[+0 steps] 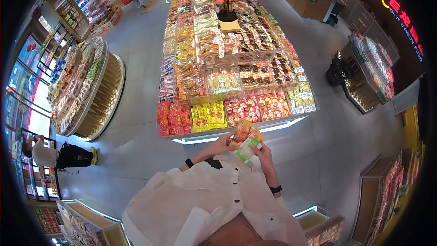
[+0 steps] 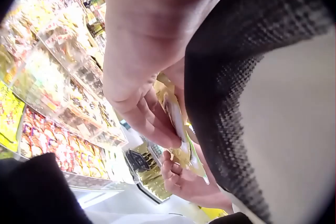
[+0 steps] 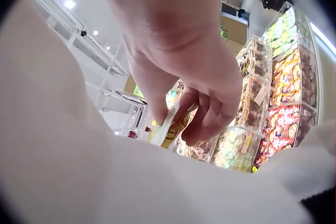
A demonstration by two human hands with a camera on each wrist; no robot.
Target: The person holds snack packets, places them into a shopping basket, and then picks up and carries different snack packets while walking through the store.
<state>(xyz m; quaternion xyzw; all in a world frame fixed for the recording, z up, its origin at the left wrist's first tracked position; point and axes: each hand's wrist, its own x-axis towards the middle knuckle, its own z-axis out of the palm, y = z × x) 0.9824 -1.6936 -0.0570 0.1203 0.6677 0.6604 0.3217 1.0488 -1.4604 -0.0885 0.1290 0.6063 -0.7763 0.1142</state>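
Note:
In front of the chest, two snack packets are held one overlapping the other. The orange packet [image 1: 244,130] lies behind and above, and the green-and-white packet [image 1: 247,149] covers its lower part. My left hand [image 1: 222,144] grips the packets' left side, its fingers reaching behind the orange one. On the other side, my right hand [image 1: 265,157] pinches the green-and-white packet by its right edge, thumb on the front. The left wrist view shows the stacked packets edge-on, with the left fingers [image 2: 157,124] along one face. In the right wrist view the thumb and curled fingers meet at the packet edge [image 3: 164,132].
A large tiered display [image 1: 218,75] of packaged snacks stands just beyond the hands, with yellow bags [image 1: 208,117] in its front row. A rounded display stand [image 1: 84,86] is at the left, near a standing person [image 1: 68,156]. Another stand [image 1: 371,70] is at the right.

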